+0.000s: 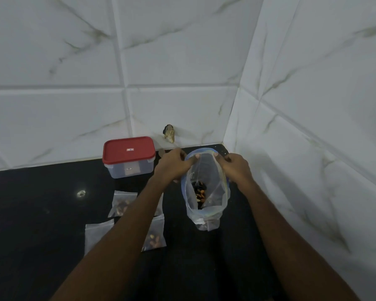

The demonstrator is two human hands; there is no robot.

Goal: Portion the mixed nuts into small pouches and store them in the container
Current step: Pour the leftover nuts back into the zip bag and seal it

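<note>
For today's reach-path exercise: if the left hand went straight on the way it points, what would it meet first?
The left hand pinches the clear blue-rimmed plastic bag; beyond its rim, probably the white marbled tile wall, though depth is unclear.

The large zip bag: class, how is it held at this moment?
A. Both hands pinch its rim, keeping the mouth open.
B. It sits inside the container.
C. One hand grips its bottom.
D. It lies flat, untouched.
A: the left hand and the right hand each pinch the rim of the large zip bag, its mouth open above the mixed nuts inside.
</note>
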